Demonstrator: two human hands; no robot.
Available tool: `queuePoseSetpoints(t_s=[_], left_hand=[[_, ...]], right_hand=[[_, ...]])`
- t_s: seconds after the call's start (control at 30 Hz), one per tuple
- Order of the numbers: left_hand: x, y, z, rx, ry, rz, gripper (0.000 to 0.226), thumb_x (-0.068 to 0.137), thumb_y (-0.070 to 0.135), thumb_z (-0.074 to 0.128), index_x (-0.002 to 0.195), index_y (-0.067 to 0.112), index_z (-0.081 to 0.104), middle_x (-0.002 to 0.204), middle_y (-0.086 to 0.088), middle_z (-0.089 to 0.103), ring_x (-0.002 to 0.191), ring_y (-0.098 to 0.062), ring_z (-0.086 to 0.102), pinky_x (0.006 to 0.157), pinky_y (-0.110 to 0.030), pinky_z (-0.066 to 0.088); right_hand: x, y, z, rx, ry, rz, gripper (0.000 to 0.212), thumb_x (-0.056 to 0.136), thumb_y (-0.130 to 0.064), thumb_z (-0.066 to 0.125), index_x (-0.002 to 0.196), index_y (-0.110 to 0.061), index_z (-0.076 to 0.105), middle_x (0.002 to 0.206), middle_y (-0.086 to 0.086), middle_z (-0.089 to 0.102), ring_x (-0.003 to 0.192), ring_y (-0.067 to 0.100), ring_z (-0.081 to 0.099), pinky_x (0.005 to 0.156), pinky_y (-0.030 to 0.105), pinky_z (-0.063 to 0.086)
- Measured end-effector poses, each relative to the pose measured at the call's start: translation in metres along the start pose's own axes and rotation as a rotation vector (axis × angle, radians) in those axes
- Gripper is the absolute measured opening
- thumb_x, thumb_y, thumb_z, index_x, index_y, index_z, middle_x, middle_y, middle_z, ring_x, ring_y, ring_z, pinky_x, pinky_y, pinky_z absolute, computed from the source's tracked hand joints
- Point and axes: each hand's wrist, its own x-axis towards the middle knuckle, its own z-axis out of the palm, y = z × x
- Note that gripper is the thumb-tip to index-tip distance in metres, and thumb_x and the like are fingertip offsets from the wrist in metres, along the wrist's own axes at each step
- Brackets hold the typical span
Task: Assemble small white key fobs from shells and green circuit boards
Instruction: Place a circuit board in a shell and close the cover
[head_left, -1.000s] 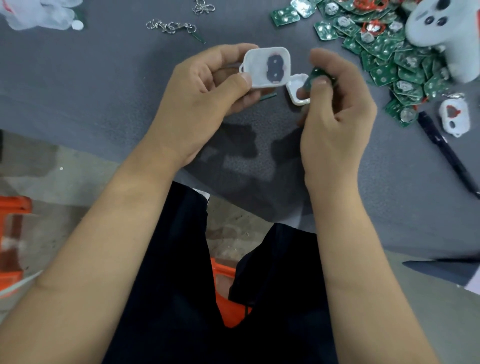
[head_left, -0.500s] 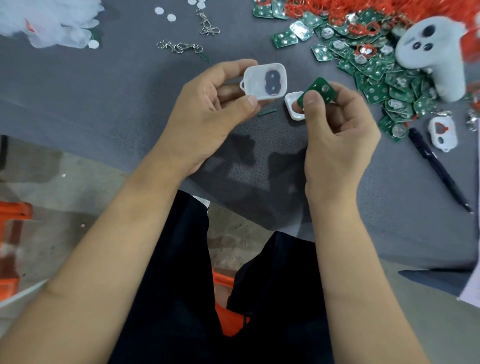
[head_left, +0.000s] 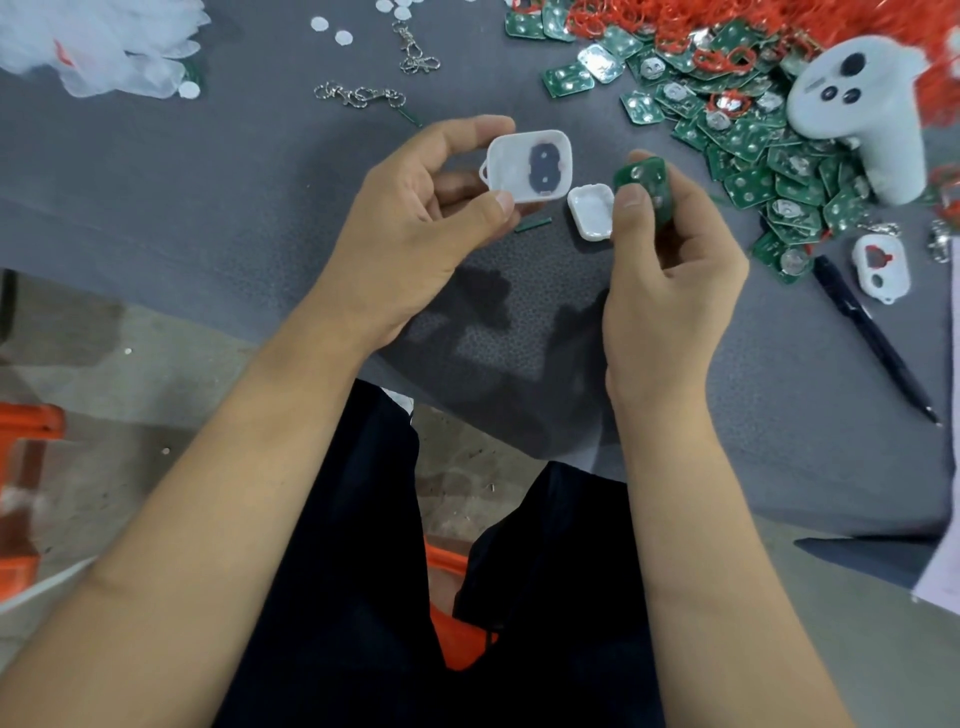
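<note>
White shell half (head_left: 530, 165): held above the grey table (head_left: 208, 197) at scene centre, hollow side facing the camera, long axis running left to right, small loop tab at its left end. A dark rounded pad sat in its recess; the detail of that pad was hard to make out.

Left hand (head_left: 415, 228): palm turned right, thumb on the shell's near edge and index finger curled over its far edge, pinching it; the other fingers were folded behind the shell and partly hidden.

Green circuit board (head_left: 641, 179): just right of the shell, apart from it, tilted and blurred, so its long axis could not be told. Its near part was covered by the thumb.

Right hand (head_left: 670, 291): back toward the camera, thumb and index finger pinching the board, remaining fingers curled loosely.

Second white shell half (head_left: 591, 210): lying on the table between the two hands, hollow up, long axis roughly near to far.

Pile of green boards (head_left: 753, 150): far right, mixed with red loops (head_left: 675, 21), cut off by the top edge.

White controller (head_left: 862, 109): resting on the pile.

Black pen (head_left: 872, 332): right, lying diagonally.

Key chains (head_left: 358, 96): far centre.
</note>
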Motion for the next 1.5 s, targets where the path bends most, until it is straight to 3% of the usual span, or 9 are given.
queuePoseSetpoints(t_s=[0.27,0.5,0.77,0.93,1.07,1.13,1.27,1.43,1.5], left_hand=[[0.000,-0.001,0.000,-0.014,-0.013,-0.003,0.041,0.099,-0.001,0.062,0.138,0.010,0.055,0.114,-0.007,0.078,0.112,-0.026,0.073,0.093,-0.025,0.056],[0.000,-0.002,-0.001,-0.015,-0.010,-0.011,0.041,0.099,0.000,0.062,0.138,0.009,0.056,0.116,-0.006,0.077,0.112,-0.025,0.073,0.093,-0.026,0.057],[0.001,-0.004,0.000,0.018,-0.008,-0.010,0.040,0.099,0.001,0.062,0.138,0.009,0.057,0.113,-0.002,0.078,0.111,-0.022,0.074,0.093,-0.026,0.057],[0.000,-0.003,0.000,0.054,-0.015,-0.007,0.040,0.099,0.002,0.063,0.138,0.010,0.058,0.113,-0.002,0.078,0.111,-0.021,0.074,0.092,-0.025,0.056],[0.000,-0.004,0.000,0.081,-0.028,0.007,0.040,0.099,0.003,0.063,0.138,0.009,0.057,0.116,-0.001,0.078,0.111,-0.019,0.073,0.093,-0.025,0.056],[0.000,-0.004,-0.001,0.083,-0.030,0.005,0.041,0.098,0.003,0.064,0.138,0.011,0.058,0.117,-0.001,0.077,0.112,-0.019,0.073,0.094,-0.027,0.056],[0.000,-0.005,-0.001,0.105,-0.032,0.016,0.042,0.097,0.004,0.066,0.138,0.011,0.059,0.117,-0.003,0.077,0.112,-0.018,0.071,0.099,-0.032,0.055],[-0.001,-0.002,-0.001,0.107,-0.021,0.018,0.039,0.098,0.006,0.066,0.136,0.012,0.060,0.114,-0.001,0.077,0.108,-0.015,0.071,0.097,-0.029,0.055],[-0.002,0.000,0.000,0.102,-0.004,0.019,0.031,0.100,0.012,0.067,0.130,0.015,0.063,0.109,0.003,0.078,0.105,-0.013,0.072,0.093,-0.029,0.057]], right_hand=[[0.000,0.002,-0.001,-0.004,-0.029,0.022,0.036,0.100,-0.010,0.053,0.133,-0.005,0.067,0.071,-0.002,0.051,0.063,0.019,0.040,0.057,0.042,0.035],[-0.001,-0.002,0.000,0.044,-0.050,0.008,0.036,0.099,-0.010,0.065,0.135,-0.003,0.061,0.093,-0.012,0.067,0.076,-0.004,0.059,0.071,0.015,0.048],[0.001,-0.007,-0.001,0.073,-0.048,0.040,0.010,0.096,-0.013,0.073,0.097,-0.013,0.063,0.083,0.007,0.070,0.070,0.021,0.061,0.063,0.032,0.048],[-0.001,-0.012,-0.001,0.108,-0.044,0.022,0.021,0.098,-0.014,0.068,0.084,-0.017,0.052,0.083,0.034,0.061,0.064,0.051,0.048,0.051,0.046,0.038],[-0.002,-0.014,-0.003,0.196,-0.053,0.078,0.020,0.101,-0.007,0.062,0.087,-0.015,0.050,0.080,0.019,0.073,0.054,0.024,0.057,0.049,0.022,0.042],[-0.002,-0.014,-0.003,0.216,-0.061,0.089,0.017,0.101,-0.008,0.064,0.090,-0.015,0.053,0.078,0.015,0.075,0.054,0.018,0.060,0.049,0.021,0.043],[-0.002,-0.017,-0.003,0.251,-0.041,0.106,0.015,0.099,-0.007,0.066,0.091,-0.017,0.058,0.079,0.011,0.076,0.057,0.019,0.065,0.047,0.023,0.047],[-0.003,-0.018,-0.004,0.378,-0.010,0.179,0.018,0.098,0.003,0.058,0.100,-0.013,0.064,0.086,0.001,0.073,0.093,0.028,0.077,0.056,0.030,0.058],[-0.003,-0.019,-0.004,0.415,0.013,0.202,0.012,0.100,-0.002,0.057,0.100,-0.010,0.065,0.083,0.000,0.073,0.093,0.030,0.077,0.056,0.031,0.058]])
